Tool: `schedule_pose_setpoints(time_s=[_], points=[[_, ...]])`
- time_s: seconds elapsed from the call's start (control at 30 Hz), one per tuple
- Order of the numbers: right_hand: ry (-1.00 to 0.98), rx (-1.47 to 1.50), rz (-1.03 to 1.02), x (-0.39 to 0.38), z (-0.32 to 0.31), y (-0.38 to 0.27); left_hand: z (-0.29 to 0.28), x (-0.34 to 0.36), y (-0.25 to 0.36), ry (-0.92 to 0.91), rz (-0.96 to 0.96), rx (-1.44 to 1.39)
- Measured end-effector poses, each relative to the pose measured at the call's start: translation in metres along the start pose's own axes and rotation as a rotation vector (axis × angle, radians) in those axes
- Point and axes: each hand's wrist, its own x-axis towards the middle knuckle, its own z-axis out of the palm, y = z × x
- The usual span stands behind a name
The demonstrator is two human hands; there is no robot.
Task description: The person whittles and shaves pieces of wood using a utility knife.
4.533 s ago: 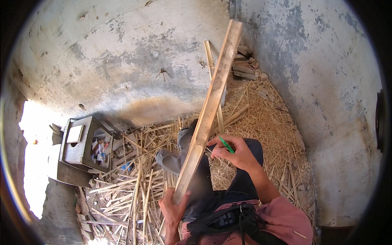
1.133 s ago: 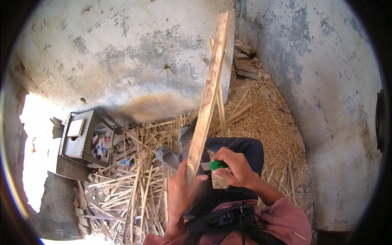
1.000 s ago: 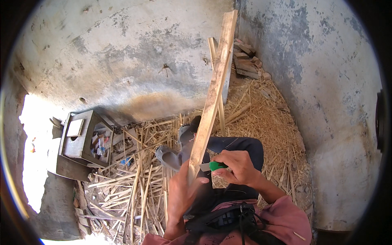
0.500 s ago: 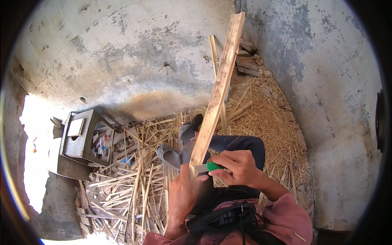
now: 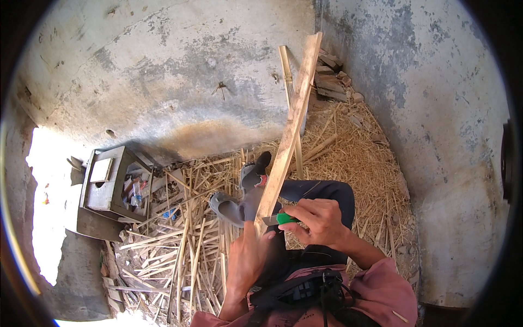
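Note:
A long split bamboo strip (image 5: 291, 128) slants from my lap up toward the far wall. My left hand (image 5: 245, 261) is closed around its near end, the fingers partly blurred. In my right hand (image 5: 318, 222) is a knife (image 5: 284, 218) with a green handle, gripped between thumb and fingers. Its short metal blade lies against the strip just beyond my left fingertips. Beneath the strip are my dark trouser leg (image 5: 321, 192) and a foot in a grey shoe (image 5: 226, 208).
A heap of bamboo slats (image 5: 163, 261) covers the floor at the left, beside a wooden cabinet (image 5: 106, 182) holding odds and ends. Shavings (image 5: 365, 163) spread at the right. A second bamboo piece (image 5: 286, 71) leans by the far wall, near stacked bricks (image 5: 330, 84).
The bamboo strip's far end has come lower, toward me, and the strip looks turned about its length. The knife and both hands have shifted only slightly.

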Motion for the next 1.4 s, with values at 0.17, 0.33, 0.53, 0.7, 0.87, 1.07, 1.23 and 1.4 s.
schedule_pose_setpoints(time_s=[0.17, 0.33, 0.53, 0.7, 0.87, 1.07, 1.23, 1.4], points=[[-0.015, -0.035, 0.010, -0.002, -0.002, 0.000, 0.000, -0.001, 0.000, -0.031, -0.035, -0.001], [0.250, -0.117, 0.341, 0.006, -0.020, 0.044, 0.007, -0.026, -0.011, -0.149, -0.084, -0.003], [0.252, -0.045, 0.417, 0.005, -0.029, 0.055, 0.003, -0.022, -0.013, -0.149, -0.050, -0.068], [0.224, 0.027, 0.390, 0.001, -0.028, 0.058, -0.001, -0.018, -0.017, -0.088, -0.047, -0.028], [0.199, 0.002, 0.249, -0.001, -0.031, 0.066, 0.000, -0.025, -0.023, -0.071, -0.124, 0.029], [0.195, -0.082, 0.172, -0.004, -0.039, 0.081, 0.000, -0.038, -0.029, -0.083, -0.118, 0.048], [0.231, -0.119, 0.233, 0.000, -0.049, 0.098, -0.006, -0.048, -0.034, -0.111, -0.160, 0.039], [0.199, -0.188, 0.199, 0.003, -0.045, 0.103, -0.004, -0.050, -0.039, -0.146, -0.213, 0.022]])
